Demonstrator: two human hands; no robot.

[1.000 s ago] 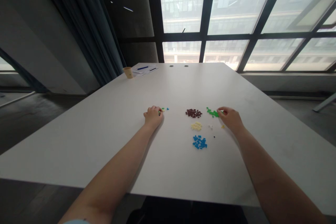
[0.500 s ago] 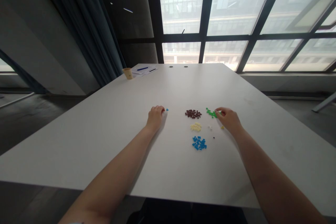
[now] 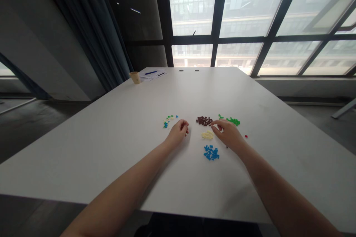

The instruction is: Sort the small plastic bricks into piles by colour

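Head view looks down a long white table (image 3: 91, 163) under tall dark-framed windows (image 3: 250, 7), with a dark curtain (image 3: 91, 26) to the left. At the far corner stand a paper cup (image 3: 135, 77) and papers (image 3: 152, 74) with pens on them. Nearer lie tiny plastic bricks in piles: blue bricks (image 3: 211, 152), dark brown bricks (image 3: 204, 120), green bricks (image 3: 233, 121), cream bricks (image 3: 207, 135), a mixed scatter (image 3: 168, 121), and one red brick (image 3: 246, 136). The left hand (image 3: 177, 133) rests between the scatter and the brown pile, fingers curled together, any hold hidden. The right hand (image 3: 226, 133) sits just beside the brown pile, thumb and forefinger apart, nothing visible between them.
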